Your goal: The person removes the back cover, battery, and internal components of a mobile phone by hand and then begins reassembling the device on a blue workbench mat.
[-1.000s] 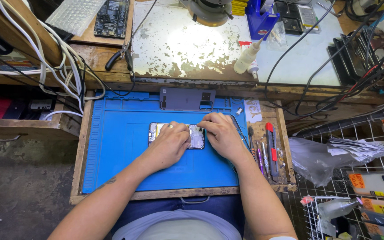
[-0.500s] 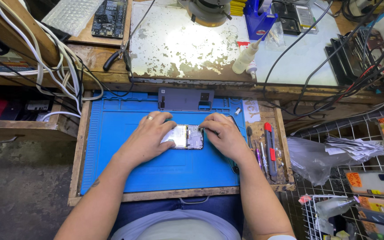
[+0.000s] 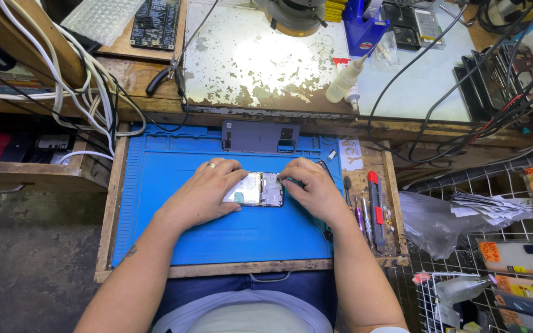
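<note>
An opened phone [image 3: 260, 190] with its insides showing lies flat on a blue work mat [image 3: 174, 185]. My left hand [image 3: 208, 190], a ring on one finger, rests over the phone's left half and holds it down. My right hand [image 3: 311, 187] grips the phone's right end, fingertips at its top right corner. A grey phone back cover [image 3: 260, 137] lies at the mat's far edge, just beyond my hands.
Screwdrivers and a red utility knife [image 3: 374, 203] lie on the wooden ledge right of the mat. A worn metal plate [image 3: 260, 55], a white glue bottle [image 3: 343, 80], cutters [image 3: 165, 74] and cables sit behind. Wire baskets [image 3: 495, 271] stand at the right.
The phone and both hands have shifted toward the far edge of the mat. My left hand now covers the phone's left half.
</note>
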`<control>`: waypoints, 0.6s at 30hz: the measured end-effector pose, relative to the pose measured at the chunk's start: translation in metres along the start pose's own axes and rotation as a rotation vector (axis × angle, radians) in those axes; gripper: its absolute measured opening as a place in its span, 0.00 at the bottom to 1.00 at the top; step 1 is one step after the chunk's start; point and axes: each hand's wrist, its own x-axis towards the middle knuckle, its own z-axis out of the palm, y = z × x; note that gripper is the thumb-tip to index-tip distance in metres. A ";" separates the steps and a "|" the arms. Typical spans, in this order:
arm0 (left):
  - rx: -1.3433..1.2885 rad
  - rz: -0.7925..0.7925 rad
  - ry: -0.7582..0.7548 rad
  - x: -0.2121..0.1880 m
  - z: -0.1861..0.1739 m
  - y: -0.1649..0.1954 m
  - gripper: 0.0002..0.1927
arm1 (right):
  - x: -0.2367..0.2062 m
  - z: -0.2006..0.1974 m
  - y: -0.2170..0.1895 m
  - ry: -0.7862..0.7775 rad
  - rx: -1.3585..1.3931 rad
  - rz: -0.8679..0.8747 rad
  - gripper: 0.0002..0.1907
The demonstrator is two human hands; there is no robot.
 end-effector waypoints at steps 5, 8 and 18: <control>-0.012 -0.001 -0.001 0.000 0.000 -0.001 0.32 | -0.001 -0.003 0.000 0.037 0.021 0.051 0.07; -0.009 0.014 0.011 0.000 0.000 0.001 0.23 | 0.000 -0.004 0.001 0.045 0.007 0.045 0.07; 0.001 0.020 0.041 0.003 0.003 0.008 0.16 | -0.001 -0.002 0.003 0.055 -0.071 -0.023 0.07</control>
